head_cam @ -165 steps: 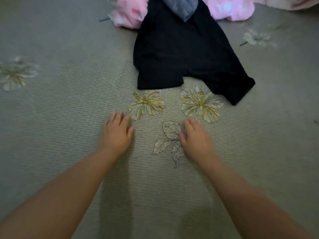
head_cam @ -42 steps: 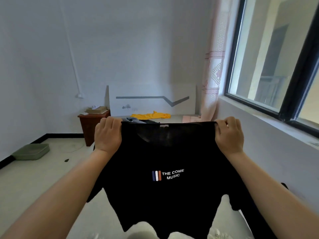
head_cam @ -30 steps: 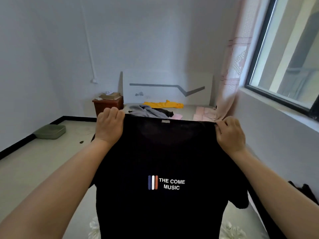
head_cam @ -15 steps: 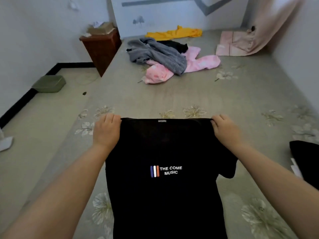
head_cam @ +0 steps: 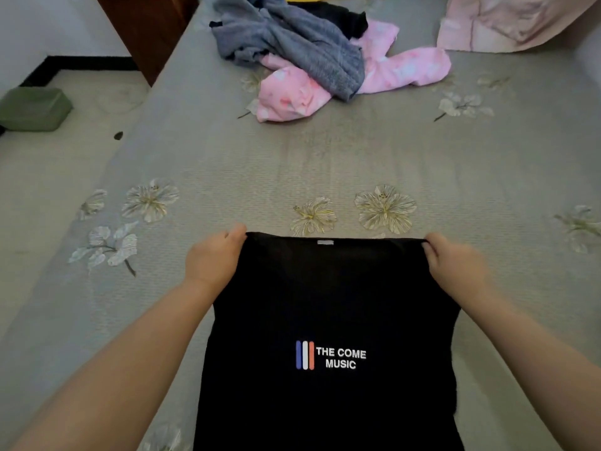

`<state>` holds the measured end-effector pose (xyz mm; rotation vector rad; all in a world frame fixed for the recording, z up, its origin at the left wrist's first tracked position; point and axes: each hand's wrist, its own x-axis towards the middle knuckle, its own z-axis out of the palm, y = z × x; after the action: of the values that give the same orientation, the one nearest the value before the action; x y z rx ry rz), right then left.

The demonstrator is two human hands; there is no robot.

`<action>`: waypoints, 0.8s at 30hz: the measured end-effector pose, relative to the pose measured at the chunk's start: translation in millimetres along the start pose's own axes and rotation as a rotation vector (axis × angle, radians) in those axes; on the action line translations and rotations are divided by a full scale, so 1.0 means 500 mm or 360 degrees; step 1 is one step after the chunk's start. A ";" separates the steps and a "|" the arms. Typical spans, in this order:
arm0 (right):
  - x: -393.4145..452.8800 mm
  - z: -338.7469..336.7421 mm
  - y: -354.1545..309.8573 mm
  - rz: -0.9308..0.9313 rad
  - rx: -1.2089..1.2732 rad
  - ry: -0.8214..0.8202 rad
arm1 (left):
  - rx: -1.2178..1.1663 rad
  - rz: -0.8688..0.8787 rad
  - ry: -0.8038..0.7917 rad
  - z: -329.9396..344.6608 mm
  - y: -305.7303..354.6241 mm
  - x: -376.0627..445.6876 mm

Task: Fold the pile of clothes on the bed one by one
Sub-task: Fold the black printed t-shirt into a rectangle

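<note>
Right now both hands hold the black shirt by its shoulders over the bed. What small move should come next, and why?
Probably lower the black shirt flat onto the bed and smooth it. The left hand and right hand grip its shoulders, the print faces up, and bare bed lies ahead, short of the pile of clothes.

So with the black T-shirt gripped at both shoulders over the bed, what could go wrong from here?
1. The left hand and right hand hold the black T-shirt only at its top corners; the sleeves look tucked behind, so they may crumple underneath when it is laid down.
2. The printed side faces up; folding it that way could hide the print inside.
3. The grey garment and pink garment lie further up the bed, so a long forward throw might overlap them.
</note>
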<state>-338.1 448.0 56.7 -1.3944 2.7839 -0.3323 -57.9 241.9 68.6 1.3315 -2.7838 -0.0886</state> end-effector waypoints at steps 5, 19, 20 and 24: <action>0.070 0.057 -0.005 0.0023 0.0011 0.0106 | -0.0110 0.0084 0.0137 0.079 -0.037 0.083; 0.159 0.282 0.117 0.0569 0.0085 -0.0198 | -0.0339 0.0191 -0.0013 0.339 0.056 0.150; 0.138 0.277 0.144 0.0662 0.0168 -0.0249 | -0.0385 0.0287 0.0018 0.342 0.080 0.129; 0.049 0.260 0.190 0.0750 0.0338 -0.0428 | -0.0420 0.0496 -0.0098 0.362 0.186 0.061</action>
<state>-414.5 459.8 -86.5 -0.6546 2.6450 -0.3769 -162.6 281.5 -104.3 0.8420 -2.8635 -0.4699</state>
